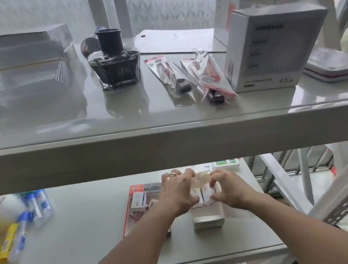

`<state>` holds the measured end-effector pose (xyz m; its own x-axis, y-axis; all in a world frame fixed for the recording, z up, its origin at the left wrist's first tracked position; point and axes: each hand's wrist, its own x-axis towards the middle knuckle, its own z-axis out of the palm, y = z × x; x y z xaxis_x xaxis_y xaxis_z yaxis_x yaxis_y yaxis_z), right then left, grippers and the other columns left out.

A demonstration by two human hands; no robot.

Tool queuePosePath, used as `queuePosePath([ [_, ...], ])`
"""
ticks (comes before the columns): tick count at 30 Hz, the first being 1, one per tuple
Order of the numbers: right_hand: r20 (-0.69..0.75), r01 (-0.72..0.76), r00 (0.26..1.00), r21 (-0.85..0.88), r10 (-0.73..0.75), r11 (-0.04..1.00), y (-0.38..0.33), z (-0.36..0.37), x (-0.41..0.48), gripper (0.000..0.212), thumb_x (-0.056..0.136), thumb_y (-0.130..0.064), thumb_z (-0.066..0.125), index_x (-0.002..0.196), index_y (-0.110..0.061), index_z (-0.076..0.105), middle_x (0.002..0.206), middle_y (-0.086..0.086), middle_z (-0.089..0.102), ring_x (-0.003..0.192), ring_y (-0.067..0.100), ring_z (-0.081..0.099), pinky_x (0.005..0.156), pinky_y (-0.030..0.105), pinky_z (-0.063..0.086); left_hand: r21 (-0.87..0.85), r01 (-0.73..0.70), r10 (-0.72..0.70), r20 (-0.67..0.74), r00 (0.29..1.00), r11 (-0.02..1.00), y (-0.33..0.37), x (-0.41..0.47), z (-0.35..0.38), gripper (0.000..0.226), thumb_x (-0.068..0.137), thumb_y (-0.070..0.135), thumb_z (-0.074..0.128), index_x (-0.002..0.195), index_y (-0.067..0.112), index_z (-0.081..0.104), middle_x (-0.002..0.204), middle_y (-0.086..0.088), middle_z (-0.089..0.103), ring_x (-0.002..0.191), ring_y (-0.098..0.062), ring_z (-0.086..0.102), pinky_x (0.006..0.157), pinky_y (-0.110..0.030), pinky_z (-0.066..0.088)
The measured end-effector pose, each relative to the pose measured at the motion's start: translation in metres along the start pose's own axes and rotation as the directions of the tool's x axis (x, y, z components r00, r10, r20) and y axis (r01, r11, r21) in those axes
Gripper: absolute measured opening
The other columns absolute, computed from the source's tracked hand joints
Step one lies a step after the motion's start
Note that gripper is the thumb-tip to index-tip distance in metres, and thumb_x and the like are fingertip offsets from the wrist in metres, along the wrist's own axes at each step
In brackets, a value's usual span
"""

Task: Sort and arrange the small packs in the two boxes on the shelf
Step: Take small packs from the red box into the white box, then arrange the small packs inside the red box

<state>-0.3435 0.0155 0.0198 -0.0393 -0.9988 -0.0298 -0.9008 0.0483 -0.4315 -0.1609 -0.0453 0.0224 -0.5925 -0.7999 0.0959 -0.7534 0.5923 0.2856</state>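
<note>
**A:** where are the hands at?

**B:** lower centre of the frame, on the lower shelf. Left hand and right hand are both over the white box, fingers curled in around a clump of small packs pinched between the 2 hands.

**A:** and the other box?

**B:** red-edged box just left of the white one, touching or nearly, hard to tell. It has a few loose packs in it. Ink bottle sits on the upper shelf, upper centre of the frame.
</note>
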Motion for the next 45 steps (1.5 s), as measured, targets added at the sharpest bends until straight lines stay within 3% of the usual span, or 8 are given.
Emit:
queuePosePath([
  [3, -0.121, 0.054, 0.991, 0.008, -0.053, 0.999, -0.014, 0.000, -0.001, 0.009, 0.083, -0.017, 0.071, 0.090, -0.018, 0.065, 0.108, -0.001, 0.062, 0.093, 0.023, 0.062, 0.082, 0.035, 0.050, -0.140, 0.059, -0.081, -0.157, 0.984, 0.988, -0.029, -0.013, -0.015, 0.034, 0.079, 0.023, 0.068, 0.113, 0.022, 0.062, 0.114, -0.001, 0.070, 0.108, -0.026, 0.059, 0.098, -0.038, 0.033],
  [8, -0.122, 0.190, 0.975, 0.033, -0.185, 0.981, -0.075, 0.024, 0.009, 0.009, 0.083, -0.017, 0.069, 0.091, -0.020, 0.067, 0.103, 0.000, 0.066, 0.093, 0.023, 0.062, 0.084, 0.033, 0.047, -0.063, 0.242, -0.242, 0.003, 0.970, 0.968, -0.113, -0.040, -0.037, 0.029, 0.073, 0.020, 0.067, 0.101, 0.026, 0.063, 0.113, 0.002, 0.067, 0.108, -0.024, 0.056, 0.094, -0.038, 0.042],
  [14, 0.096, 0.146, 0.986, -0.094, -0.137, 0.985, -0.138, 0.071, 0.022, 0.028, 0.079, -0.028, 0.067, 0.102, -0.014, 0.060, 0.113, 0.006, 0.055, 0.092, 0.032, 0.061, 0.077, 0.042, 0.052, 0.023, 0.176, -0.178, 0.161, 0.971, 0.984, -0.135, -0.055, -0.038, 0.035, 0.074, 0.029, 0.073, 0.105, 0.027, 0.056, 0.117, 0.001, 0.060, 0.106, -0.022, 0.053, 0.090, -0.036, 0.044],
  [19, 0.026, 0.121, 0.993, -0.173, -0.118, 0.977, -0.149, 0.088, 0.017, 0.024, 0.080, -0.021, 0.065, 0.099, -0.013, 0.054, 0.105, 0.007, 0.055, 0.085, 0.033, 0.062, 0.062, 0.035, 0.039, 0.001, 0.110, -0.110, 0.109, 0.988, 0.994, -0.142, -0.055, -0.033, 0.027, 0.078, 0.029, 0.071, 0.100, 0.028, 0.055, 0.112, 0.000, 0.058, 0.101, -0.023, 0.054, 0.087, -0.034, 0.044],
  [25, -0.111, 0.063, 0.992, 0.034, -0.059, 0.997, -0.118, 0.007, -0.002, 0.031, 0.069, -0.032, 0.077, 0.093, -0.020, 0.061, 0.098, 0.000, 0.065, 0.083, 0.021, 0.060, 0.070, 0.033, 0.050, -0.225, 0.026, -0.021, 0.024, 0.999, 0.974, -0.111, -0.048, -0.058, 0.032, 0.071, 0.039, 0.077, 0.095, 0.028, 0.060, 0.104, -0.002, 0.068, 0.092, -0.024, 0.059, 0.081, -0.038, 0.052],
  [31, 0.057, -0.072, 0.995, -0.127, 0.079, 0.989, -0.053, -0.048, -0.024, 0.033, 0.062, -0.024, 0.080, 0.092, -0.023, 0.064, 0.094, -0.001, 0.066, 0.084, 0.018, 0.059, 0.071, 0.027, 0.050, -0.194, -0.131, 0.161, 0.145, 0.976, 0.972, -0.018, -0.024, -0.045, 0.038, 0.070, 0.038, 0.077, 0.102, 0.029, 0.060, 0.108, -0.005, 0.058, 0.101, -0.025, 0.052, 0.089, -0.040, 0.044],
  [38, 0.171, 0.004, 0.985, -0.172, 0.026, 0.985, -0.052, -0.032, -0.022, 0.036, 0.065, -0.026, 0.077, 0.100, -0.023, 0.067, 0.098, 0.002, 0.068, 0.086, 0.023, 0.062, 0.076, 0.036, 0.055, -0.120, -0.111, 0.140, 0.271, 0.952, 0.987, 0.000, -0.018, -0.015, 0.040, 0.069, 0.041, 0.074, 0.107, 0.031, 0.064, 0.119, -0.004, 0.054, 0.110, -0.028, 0.048, 0.096, -0.040, 0.038],
  [45, 0.033, 0.025, 0.999, -0.029, -0.024, 0.999, -0.072, -0.043, -0.002, 0.022, 0.084, -0.011, 0.064, 0.106, -0.017, 0.063, 0.107, -0.005, 0.056, 0.092, 0.014, 0.049, 0.076, 0.024, 0.037, -0.363, 0.124, -0.090, 0.108, 0.990, 0.923, -0.080, -0.033, -0.056, 0.025, 0.077, 0.018, 0.068, 0.101, 0.023, 0.068, 0.104, 0.004, 0.067, 0.098, -0.017, 0.059, 0.084, -0.025, 0.041],
])
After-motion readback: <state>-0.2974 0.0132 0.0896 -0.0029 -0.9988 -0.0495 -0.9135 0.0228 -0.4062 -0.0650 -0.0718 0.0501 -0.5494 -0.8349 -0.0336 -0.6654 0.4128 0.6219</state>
